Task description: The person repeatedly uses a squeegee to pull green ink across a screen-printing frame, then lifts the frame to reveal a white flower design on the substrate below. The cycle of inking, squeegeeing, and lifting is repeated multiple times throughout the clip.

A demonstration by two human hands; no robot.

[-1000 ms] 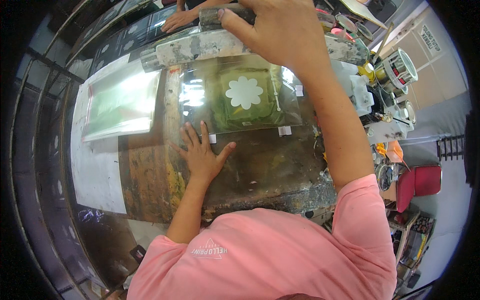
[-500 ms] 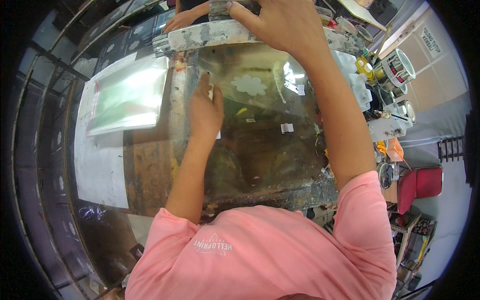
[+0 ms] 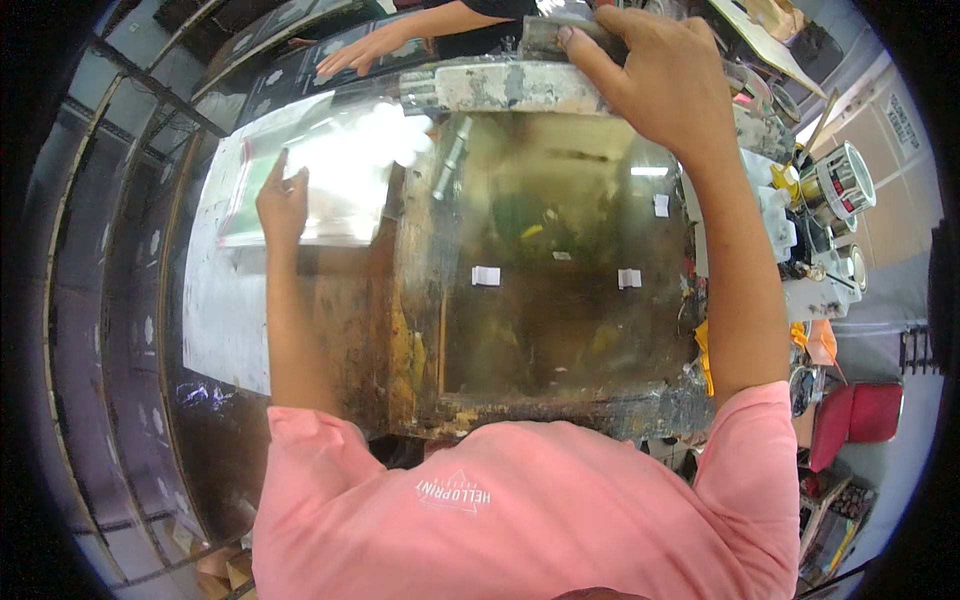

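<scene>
My left hand [image 3: 283, 205] is at the left, thumb and forefinger closed on the edge of a clear plastic sheet [image 3: 345, 135]. A white flower-shaped print shows on the sheet near its right side, partly lost in glare. Beneath lies a stack of clear plastic sheets [image 3: 310, 235]. At the far side my right hand [image 3: 670, 85] is wrapped over a worn dark wooden bar [image 3: 543, 42], just above a paint-stained wooden frame bar [image 3: 500, 87]. Most of its fingers are hidden. Before me is a glossy glass-like work surface [image 3: 560, 330] with small white tabs [image 3: 486, 276] stuck on it.
A co-worker's hand [image 3: 365, 50] reaches in from the far side. White paper [image 3: 225, 330] lies under the stack. Cans [image 3: 840, 180] and plastic containers [image 3: 785, 230] crowd the right edge. Metal rack bars [image 3: 70, 200] run along the left; a red chair [image 3: 870, 412] stands right.
My left hand has carried the printed plastic sheet from the glossy surface leftward over the stack. My right hand stays on the bar. The co-worker's hand and forearm show more now.
</scene>
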